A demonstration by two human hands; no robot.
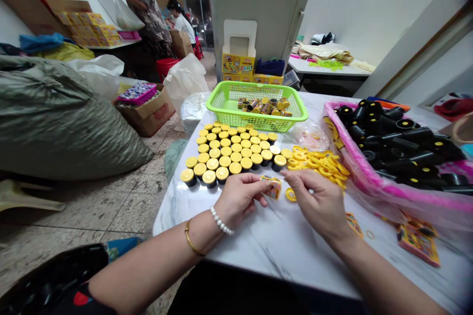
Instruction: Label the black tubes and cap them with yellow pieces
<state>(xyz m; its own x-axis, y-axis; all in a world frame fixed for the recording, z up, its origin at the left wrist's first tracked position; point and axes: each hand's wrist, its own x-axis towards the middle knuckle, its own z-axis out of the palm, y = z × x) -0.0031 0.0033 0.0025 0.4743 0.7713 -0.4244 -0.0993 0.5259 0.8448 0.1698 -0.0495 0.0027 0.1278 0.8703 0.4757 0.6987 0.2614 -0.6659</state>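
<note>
there's your left hand (240, 194), pinching a printed yellow card (274, 189)! your right hand (322, 201) curls just beside it; whether it grips anything, can't tell.

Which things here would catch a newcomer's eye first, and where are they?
The yellow-topped black pieces likely stand out first, set in close rows on the white table beyond the left hand, with a bright green basket just behind them. On the right, a pink-rimmed container heaped with black cylinders also stands out. Front and centre, the left hand pinches a small printed yellow piece, with the right hand close by.
</note>
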